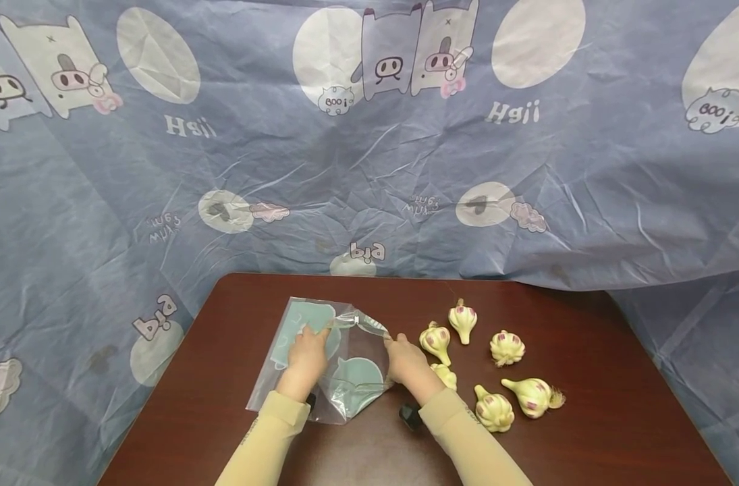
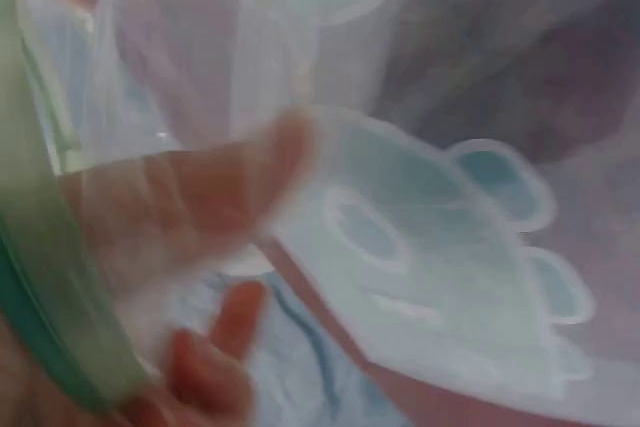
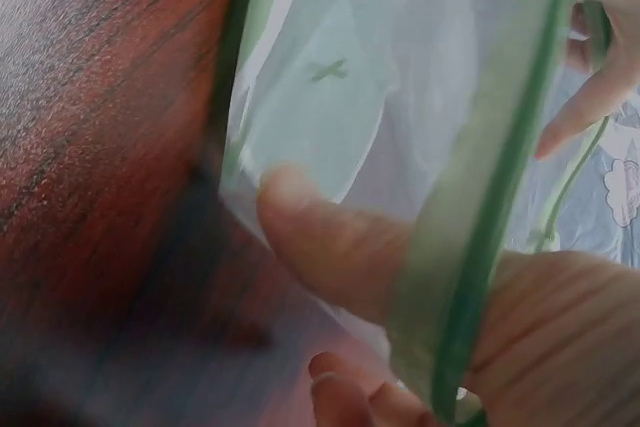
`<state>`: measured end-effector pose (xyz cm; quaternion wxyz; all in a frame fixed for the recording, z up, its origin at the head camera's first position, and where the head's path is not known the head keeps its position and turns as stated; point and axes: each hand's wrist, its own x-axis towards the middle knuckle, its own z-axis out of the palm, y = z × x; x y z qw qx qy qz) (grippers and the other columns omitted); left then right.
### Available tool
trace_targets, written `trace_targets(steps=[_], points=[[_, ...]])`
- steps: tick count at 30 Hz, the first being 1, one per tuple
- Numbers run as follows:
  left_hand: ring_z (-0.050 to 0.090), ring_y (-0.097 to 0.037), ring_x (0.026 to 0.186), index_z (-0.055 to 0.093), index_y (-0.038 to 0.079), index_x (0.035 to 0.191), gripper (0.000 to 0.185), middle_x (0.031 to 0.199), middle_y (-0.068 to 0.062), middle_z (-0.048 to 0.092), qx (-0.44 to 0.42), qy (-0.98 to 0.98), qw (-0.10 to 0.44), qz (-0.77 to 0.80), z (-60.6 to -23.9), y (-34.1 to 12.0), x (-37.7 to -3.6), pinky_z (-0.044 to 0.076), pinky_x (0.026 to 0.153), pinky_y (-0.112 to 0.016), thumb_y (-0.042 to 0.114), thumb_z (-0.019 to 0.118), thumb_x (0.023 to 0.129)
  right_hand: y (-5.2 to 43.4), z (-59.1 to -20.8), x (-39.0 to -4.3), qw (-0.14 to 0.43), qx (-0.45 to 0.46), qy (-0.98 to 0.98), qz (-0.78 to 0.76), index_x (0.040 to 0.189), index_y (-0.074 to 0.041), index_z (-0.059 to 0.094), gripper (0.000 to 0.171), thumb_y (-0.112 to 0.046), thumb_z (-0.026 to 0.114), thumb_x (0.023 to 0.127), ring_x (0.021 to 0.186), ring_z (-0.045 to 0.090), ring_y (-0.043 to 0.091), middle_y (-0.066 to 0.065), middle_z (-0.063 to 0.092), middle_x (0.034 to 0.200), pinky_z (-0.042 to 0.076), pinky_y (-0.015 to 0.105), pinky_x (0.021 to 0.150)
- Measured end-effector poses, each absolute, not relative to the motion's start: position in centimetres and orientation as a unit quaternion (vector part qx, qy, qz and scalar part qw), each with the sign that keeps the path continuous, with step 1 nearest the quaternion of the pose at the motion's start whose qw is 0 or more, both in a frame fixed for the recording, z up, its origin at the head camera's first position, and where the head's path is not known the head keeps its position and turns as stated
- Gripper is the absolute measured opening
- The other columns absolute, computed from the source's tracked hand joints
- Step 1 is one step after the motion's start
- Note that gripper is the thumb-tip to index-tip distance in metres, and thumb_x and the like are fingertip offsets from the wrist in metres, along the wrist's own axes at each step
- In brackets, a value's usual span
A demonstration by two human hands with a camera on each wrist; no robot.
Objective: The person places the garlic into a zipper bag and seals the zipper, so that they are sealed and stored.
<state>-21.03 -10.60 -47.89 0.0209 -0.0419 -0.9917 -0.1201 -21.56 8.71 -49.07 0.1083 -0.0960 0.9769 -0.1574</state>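
Between my hands a clear plastic zip bag [image 1: 358, 374] with pale green printed shapes is spread, its mouth gaping. My left hand [image 1: 307, 358] grips the left side of the mouth; in the left wrist view its thumb [image 2: 200, 197] lies inside the film, the other fingers curled outside. On the opposite side my right hand [image 1: 405, 364] holds the rim. The right wrist view shows that thumb [image 3: 340, 247] inside and a green zip strip [image 3: 490, 197] crossing the hand. Flat printed plastic [image 1: 302, 331] lies under and left of the left hand; whether it is a separate bag I cannot tell.
Several garlic bulbs lie on the right of the brown table [image 1: 600, 432], among them a far bulb [image 1: 463, 320] and a near one [image 1: 494, 410]. One bulb [image 1: 445, 374] is partly hidden by the right hand. A blue patterned cloth [image 1: 369, 175] hangs behind.
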Motion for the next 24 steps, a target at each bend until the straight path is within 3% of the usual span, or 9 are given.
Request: trace_targets(steps=[6, 10, 12, 17, 24], points=[[0.063, -0.030, 0.088, 0.063, 0.011, 0.130, 0.045, 0.108, -0.020, 0.064, -0.116, -0.963, -0.027, -0.242, -47.7, -11.1, -21.8, 0.052, 0.074, -0.043, 0.006, 0.070, 0.086, 9.1, -48.9, -21.7, 0.111, -0.103, 0.971, -0.184, 0.140, 0.000, 0.051, 0.090, -0.010, 0.093, 0.062, 0.105, 0.062, 0.034, 0.024, 0.055, 0.128, 0.052, 0.044, 0.085], [0.067, -0.021, 0.083, 0.068, 0.018, 0.123, 0.031, 0.119, -0.016, 0.066, -0.146, -0.939, 0.010, -0.312, -47.7, -11.3, -21.9, 0.052, 0.071, -0.039, 0.010, 0.064, 0.094, 9.2, -48.9, -21.8, 0.121, -0.094, 0.964, -0.218, 0.140, -0.007, 0.055, 0.085, -0.010, 0.092, 0.063, 0.105, 0.061, 0.034, 0.024, 0.054, 0.131, 0.052, 0.044, 0.087], [0.068, -0.016, 0.077, 0.064, 0.019, 0.127, 0.032, 0.121, -0.016, 0.066, -0.146, -0.929, 0.027, -0.339, -47.8, -11.3, -22.0, 0.053, 0.067, -0.036, 0.013, 0.063, 0.096, 9.3, -48.9, -22.0, 0.126, -0.087, 0.962, -0.225, 0.138, -0.011, 0.057, 0.081, -0.011, 0.091, 0.065, 0.102, 0.061, 0.033, 0.024, 0.054, 0.132, 0.052, 0.044, 0.085], [0.070, -0.014, 0.070, 0.049, 0.009, 0.136, 0.042, 0.109, -0.016, 0.070, -0.085, -0.906, 0.044, -0.413, -48.3, -10.9, -22.1, 0.053, 0.059, -0.030, 0.019, 0.064, 0.097, 9.7, -48.8, -22.0, 0.105, -0.093, 0.962, -0.235, 0.130, -0.014, 0.064, 0.064, -0.013, 0.087, 0.070, 0.099, 0.060, 0.030, 0.020, 0.060, 0.122, 0.051, 0.044, 0.079], [0.069, -0.013, 0.065, 0.064, 0.003, 0.102, 0.019, 0.085, -0.008, 0.072, -0.002, -0.890, 0.088, -0.447, -48.9, -10.0, -22.4, 0.050, 0.056, -0.026, 0.021, 0.065, 0.096, 10.7, -47.7, -21.7, 0.052, -0.090, 0.944, -0.314, 0.128, -0.015, 0.065, 0.049, -0.022, 0.080, 0.082, 0.120, 0.056, 0.039, 0.022, 0.055, 0.135, 0.049, 0.054, 0.091]])
